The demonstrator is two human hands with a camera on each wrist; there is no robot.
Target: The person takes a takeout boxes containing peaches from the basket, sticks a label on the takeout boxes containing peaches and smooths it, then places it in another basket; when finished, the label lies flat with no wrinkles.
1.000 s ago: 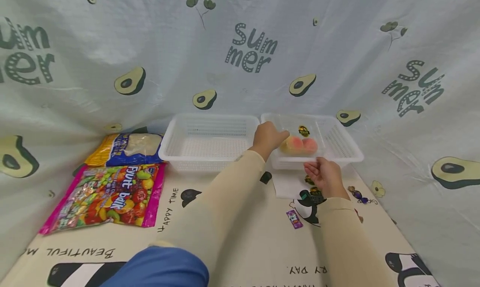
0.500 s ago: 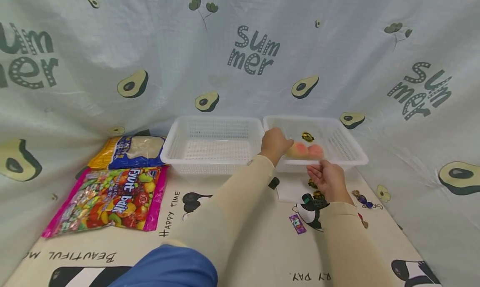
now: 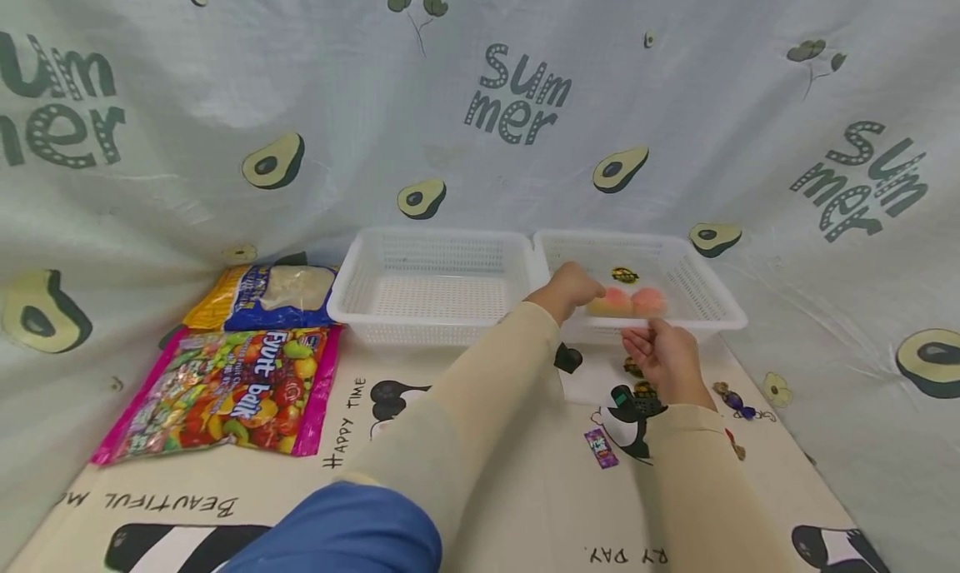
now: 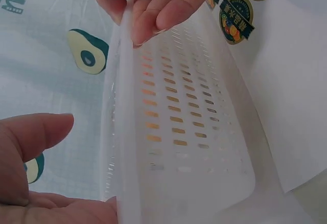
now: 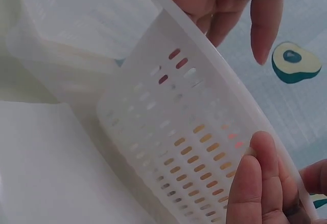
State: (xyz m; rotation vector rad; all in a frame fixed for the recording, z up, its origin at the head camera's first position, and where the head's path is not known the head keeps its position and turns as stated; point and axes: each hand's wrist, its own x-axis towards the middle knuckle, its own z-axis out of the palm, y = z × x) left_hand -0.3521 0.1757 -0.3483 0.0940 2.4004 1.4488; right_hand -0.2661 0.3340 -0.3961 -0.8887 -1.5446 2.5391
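Note:
In the head view, the right white plastic basket holds a clear-lidded pack of peaches with a black-and-gold sticker on top. My right hand pinches the front rim of this basket, thumb over the edge and fingers against the outer wall. My left hand is over the basket's front left part, beside the peaches. Its thumb is straight and stands apart from the other fingers in the left wrist view. Whether these fingers touch the pack is hidden. Orange and pink show through the wall slots.
A second white basket adjoins on the left. Further left lie a colourful fruit candy bag and a yellow-blue bag. White paper with stickers sits in front; a small purple packet and a wrapped candy lie nearby.
The peach pack has sunk lower into the right basket. My left hand's grasp on its left side has loosened. The right hand stays at the front rim; the whole view shifted slightly.

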